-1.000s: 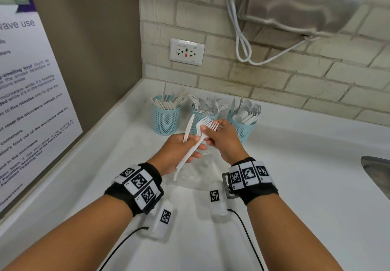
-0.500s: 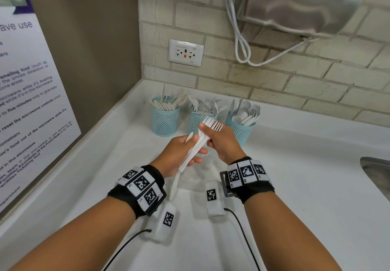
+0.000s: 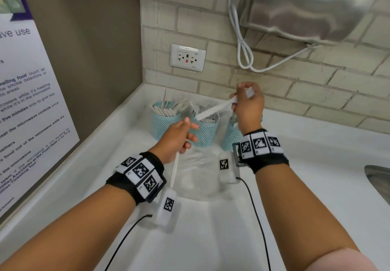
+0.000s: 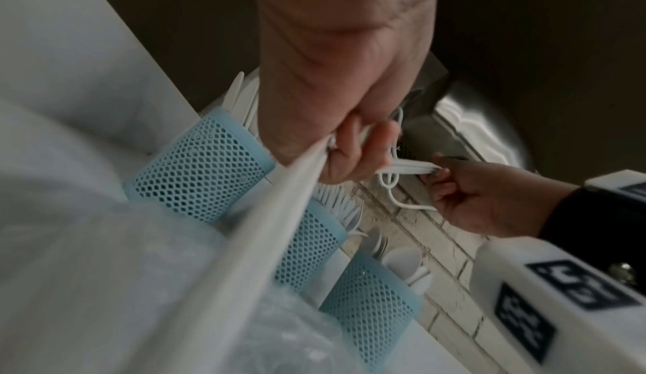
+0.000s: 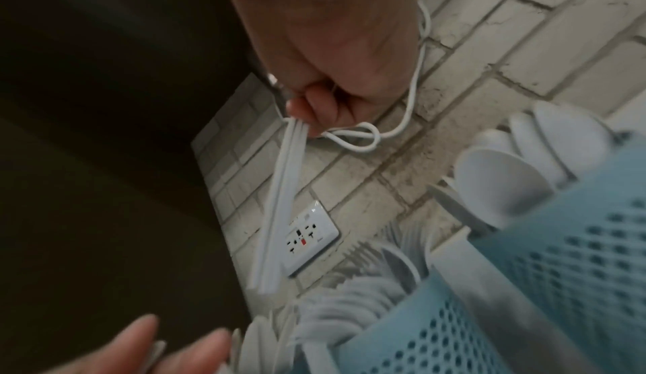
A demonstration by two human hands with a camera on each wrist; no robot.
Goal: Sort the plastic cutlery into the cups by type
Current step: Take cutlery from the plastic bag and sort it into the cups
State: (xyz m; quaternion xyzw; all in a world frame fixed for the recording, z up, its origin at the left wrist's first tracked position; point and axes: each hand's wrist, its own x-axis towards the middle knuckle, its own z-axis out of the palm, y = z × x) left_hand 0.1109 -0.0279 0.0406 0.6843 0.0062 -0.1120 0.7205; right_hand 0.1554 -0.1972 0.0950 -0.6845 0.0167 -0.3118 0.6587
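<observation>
Three teal mesh cups stand by the back wall: the left cup (image 3: pixel 163 122) holds knives, the middle cup (image 3: pixel 203 132) forks, the right cup (image 3: pixel 231 137) spoons. My right hand (image 3: pixel 236 101) grips a few white forks (image 3: pixel 215 109) near their heads, with the handles slanting down over the middle cup. My left hand (image 3: pixel 190 132) hovers in front of the cups and holds a white knife (image 3: pixel 174 171), its handle (image 4: pixel 265 214) sticking back toward my wrist. The right wrist view shows the fork handles (image 5: pixel 279 200) hanging from my fist.
A crumpled clear plastic bag (image 3: pixel 196 177) lies on the white counter (image 3: pixel 316 186) in front of the cups. A steel sink edge (image 3: pixel 377 177) is at the right. A steel appliance (image 3: pixel 306 6) with a looped white cord (image 3: pixel 244 55) hangs above, by a wall outlet (image 3: pixel 187 57).
My right hand has pulled the forks out of my left hand and lifted them up and back over the middle cup. The left hand keeps only the knife.
</observation>
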